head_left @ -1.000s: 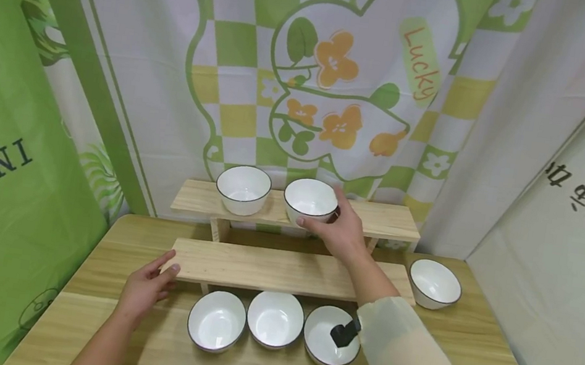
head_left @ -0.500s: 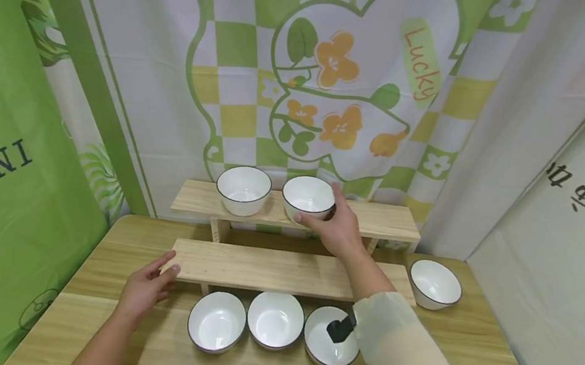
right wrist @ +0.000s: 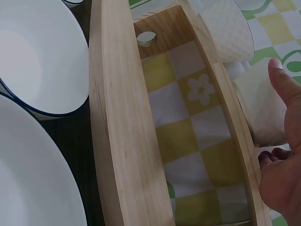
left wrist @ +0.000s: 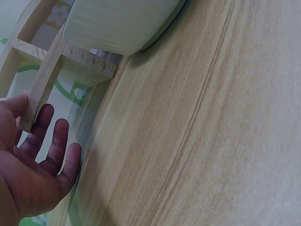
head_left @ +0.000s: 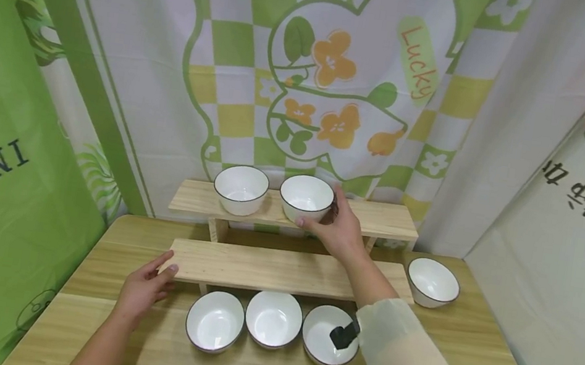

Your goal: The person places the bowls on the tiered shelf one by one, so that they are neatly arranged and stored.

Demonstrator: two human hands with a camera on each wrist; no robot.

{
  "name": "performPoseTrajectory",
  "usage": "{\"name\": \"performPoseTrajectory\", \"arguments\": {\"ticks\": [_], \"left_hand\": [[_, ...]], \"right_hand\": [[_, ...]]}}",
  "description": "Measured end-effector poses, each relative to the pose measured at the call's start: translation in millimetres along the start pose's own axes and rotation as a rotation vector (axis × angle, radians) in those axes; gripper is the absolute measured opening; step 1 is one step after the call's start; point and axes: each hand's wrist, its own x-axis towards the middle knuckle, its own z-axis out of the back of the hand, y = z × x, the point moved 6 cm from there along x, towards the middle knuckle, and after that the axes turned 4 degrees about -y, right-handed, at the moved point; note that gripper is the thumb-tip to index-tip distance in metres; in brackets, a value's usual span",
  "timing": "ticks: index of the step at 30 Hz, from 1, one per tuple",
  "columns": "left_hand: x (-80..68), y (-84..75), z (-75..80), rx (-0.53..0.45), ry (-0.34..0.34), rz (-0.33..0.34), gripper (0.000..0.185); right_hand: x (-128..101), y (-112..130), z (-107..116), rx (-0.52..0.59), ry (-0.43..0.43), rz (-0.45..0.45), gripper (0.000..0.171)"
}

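Observation:
A white bowl with a dark rim [head_left: 306,196] stands on the upper board [head_left: 389,220] of a two-tier wooden shelf. My right hand [head_left: 341,230] is at its right side, thumb by the lower front and fingers near the rim, with a gap between palm and bowl. In the right wrist view, the thumb overlaps the bowl [right wrist: 258,103] and the other fingers are bent near its base. My left hand [head_left: 141,289] pinches the left end of the lower board [head_left: 258,267]; in the left wrist view the remaining fingers [left wrist: 57,146] are spread loosely below it.
Another white bowl [head_left: 241,189] stands to the left on the upper board. Three more bowls, left [head_left: 215,321], middle [head_left: 273,320] and right [head_left: 324,336], line up before the shelf. One bowl [head_left: 432,283] sits at its right end on the wooden table [head_left: 448,354]. Printed curtains [head_left: 233,43] hang behind.
The bowl by my right hand shifted slightly left along the upper board. My right hand then eased a little to the right, away from it. My left hand stayed at the lower board.

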Motion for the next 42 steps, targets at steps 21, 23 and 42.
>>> {"name": "performPoseTrajectory", "arguments": {"ticks": [21,23,42], "left_hand": [[-2.0,-4.3,-2.0,-0.002,-0.008,0.006,0.066],[-1.9,-4.1,-2.0,-0.002,-0.005,0.009,0.066],[-1.4,-2.6,-1.2,0.003,0.000,0.002,0.069]], "right_hand": [[-29,-18,35,0.127,-0.008,-0.032,0.121],[-31,-22,40,0.128,-0.014,-0.043,0.122],[-53,-46,74,0.134,-0.064,-0.062,0.117]]}}
